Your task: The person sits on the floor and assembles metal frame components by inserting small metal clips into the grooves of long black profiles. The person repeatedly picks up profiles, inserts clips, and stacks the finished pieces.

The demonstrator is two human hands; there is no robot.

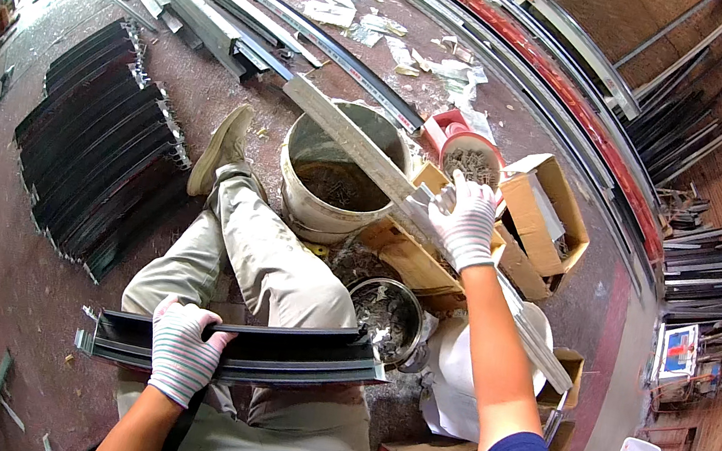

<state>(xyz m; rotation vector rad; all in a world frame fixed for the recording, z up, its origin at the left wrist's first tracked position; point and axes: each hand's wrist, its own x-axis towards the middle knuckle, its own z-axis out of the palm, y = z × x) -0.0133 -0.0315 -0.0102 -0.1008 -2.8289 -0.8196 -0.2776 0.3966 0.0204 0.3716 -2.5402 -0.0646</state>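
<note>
My left hand [185,351], in a striped knit glove, is wrapped round a short black metal profile [281,360]. The profile lies crosswise over my lap, with pale metal tabs at both ends. My right hand [466,222], gloved alike, is out over a long grey bar [348,133] that slants across the top of a white bucket [311,212]. Its fingers are bent together beside a small silvery piece at the bar; whatever they pinch is partly hidden. Just beyond that hand sits a red container [474,149] full of small parts.
Many black profiles [105,154] lie in rows on the floor at left. Long metal bars [195,16] lie farther off, near scattered paper. An open cardboard box [544,213] stands right of my right hand. A metal pot [383,320] of scraps is by my knee.
</note>
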